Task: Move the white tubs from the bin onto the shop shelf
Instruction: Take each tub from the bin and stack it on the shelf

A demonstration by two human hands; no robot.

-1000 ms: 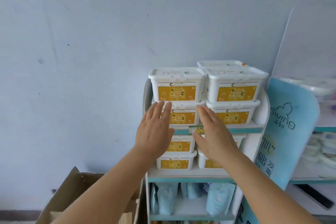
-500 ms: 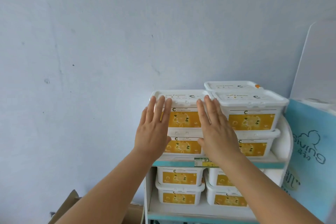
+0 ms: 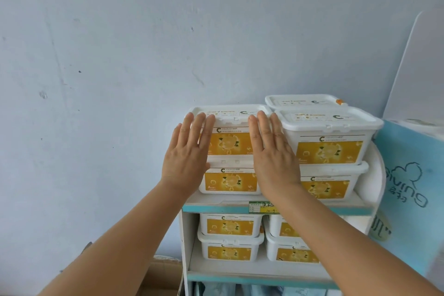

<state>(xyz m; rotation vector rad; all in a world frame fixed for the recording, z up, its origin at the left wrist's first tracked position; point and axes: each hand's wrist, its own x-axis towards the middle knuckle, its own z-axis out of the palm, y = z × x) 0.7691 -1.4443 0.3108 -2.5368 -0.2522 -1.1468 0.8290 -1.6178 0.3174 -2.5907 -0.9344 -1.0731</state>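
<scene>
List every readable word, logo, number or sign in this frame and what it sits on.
"C": logo on the tub lids and fronts, e.g. the top right tub.
"GUIVIG"-like outlined letters, rotated, uncertain: blue banner.
Handwritten digits, roughly "12.9": shelf price tag, partly hidden by an arm.
Fine print on tub labels: too small to read.

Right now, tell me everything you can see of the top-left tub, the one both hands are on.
The top-left tub is white, plastic-looking, with a closed lid and a yellow front label. It sits upright on another tub atop the shelf, set back from the right stack. The left hand and right hand lie flat, open, against its front.
</scene>
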